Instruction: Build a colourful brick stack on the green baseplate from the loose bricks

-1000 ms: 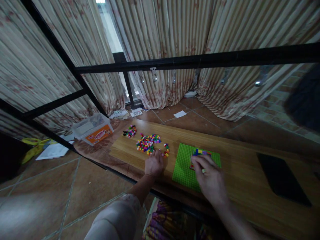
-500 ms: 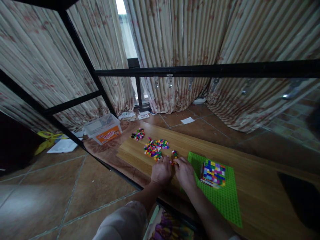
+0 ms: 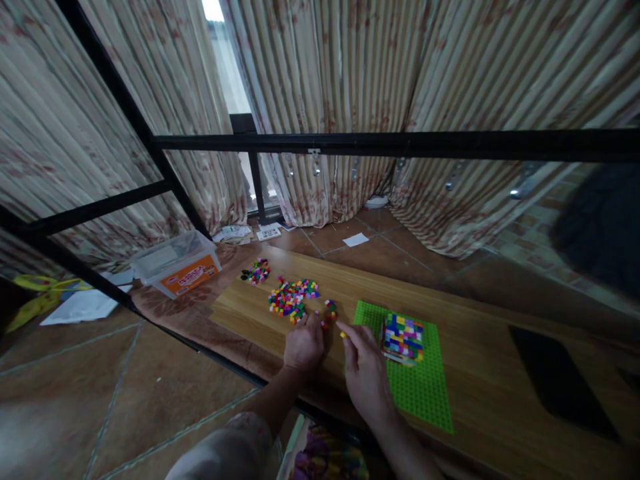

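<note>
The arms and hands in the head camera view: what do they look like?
They're a person's. The left arm wears a pale sleeve, stopping well short of the ungloved left hand; the right forearm and ungloved right hand show no sleeve.

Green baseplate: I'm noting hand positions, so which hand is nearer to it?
Right. The right hand, pinching a yellow brick, overlaps the left edge of the green baseplate in view; the left hand is farther left, by the loose bricks.

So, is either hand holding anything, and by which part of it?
The right hand pinches a small yellow plastic brick at its fingertips; which sides is too small to tell. Whether the left hand grips anything cannot be told.
</note>
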`<state>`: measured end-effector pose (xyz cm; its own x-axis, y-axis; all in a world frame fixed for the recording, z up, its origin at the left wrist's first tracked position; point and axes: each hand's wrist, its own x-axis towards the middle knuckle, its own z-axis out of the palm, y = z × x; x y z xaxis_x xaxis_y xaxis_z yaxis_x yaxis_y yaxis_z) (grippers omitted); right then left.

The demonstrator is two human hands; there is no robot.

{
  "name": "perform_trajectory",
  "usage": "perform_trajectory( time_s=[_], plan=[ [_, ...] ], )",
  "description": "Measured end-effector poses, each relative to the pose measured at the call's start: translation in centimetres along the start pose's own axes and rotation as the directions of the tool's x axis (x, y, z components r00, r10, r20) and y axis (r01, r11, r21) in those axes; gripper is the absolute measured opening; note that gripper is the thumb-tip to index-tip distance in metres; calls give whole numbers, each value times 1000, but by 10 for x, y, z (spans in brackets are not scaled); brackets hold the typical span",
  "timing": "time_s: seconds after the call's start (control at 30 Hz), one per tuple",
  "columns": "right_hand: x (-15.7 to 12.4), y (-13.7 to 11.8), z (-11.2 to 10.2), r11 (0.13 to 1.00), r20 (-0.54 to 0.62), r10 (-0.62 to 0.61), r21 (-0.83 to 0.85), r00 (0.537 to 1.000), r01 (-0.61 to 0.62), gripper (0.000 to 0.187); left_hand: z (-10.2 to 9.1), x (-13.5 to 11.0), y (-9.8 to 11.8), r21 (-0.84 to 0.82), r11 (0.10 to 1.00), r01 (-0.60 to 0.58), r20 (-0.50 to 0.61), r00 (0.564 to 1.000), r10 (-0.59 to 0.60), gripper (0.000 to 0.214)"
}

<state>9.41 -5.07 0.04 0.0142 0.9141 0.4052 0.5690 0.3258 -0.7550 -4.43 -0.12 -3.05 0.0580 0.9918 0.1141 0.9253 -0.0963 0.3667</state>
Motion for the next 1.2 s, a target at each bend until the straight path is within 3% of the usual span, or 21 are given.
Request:
perform_trajectory(
  time_s=[0.13, 0.27, 0.33, 0.43, 0.67, 0.9, 1.07, 1.2],
  plan=[
    [-24, 1, -44, 990, -136, 140, 53, 981, -134, 31, 0, 1, -1, 6, 1000, 4, -9, 1000, -4, 25],
    [-34, 35, -85, 950, -294, 311, 104, 904, -293, 32, 0, 3, -1, 10, 1000, 23, 3, 1000, -23, 26],
    [-34, 54, -98, 919, -343, 394, 130, 852, -372, 36, 0, 3, -1, 14, 999, 35, 11, 999, -35, 26],
    [-29, 71, -106, 892, -354, 452, 177, 818, -416, 40, 1, 4, -1, 26, 999, 30, 9, 999, -31, 25],
    [-8, 74, -106, 919, -282, 394, 141, 875, -368, 37, 1, 5, -2, 38, 999, 20, -23, 1000, -19, 24],
    [5, 75, -114, 978, -209, 191, -43, 959, -204, 32, 1, 5, -2, 22, 1000, 16, -32, 999, -15, 24],
    [10, 74, -114, 985, -179, 156, -43, 971, -166, 30, 1, 5, -2, 23, 1000, 21, -29, 999, -21, 24],
    [11, 78, -112, 980, -188, 200, 33, 962, -197, 28, 1, 5, -2, 31, 999, 24, -18, 1000, -24, 24]
  ],
)
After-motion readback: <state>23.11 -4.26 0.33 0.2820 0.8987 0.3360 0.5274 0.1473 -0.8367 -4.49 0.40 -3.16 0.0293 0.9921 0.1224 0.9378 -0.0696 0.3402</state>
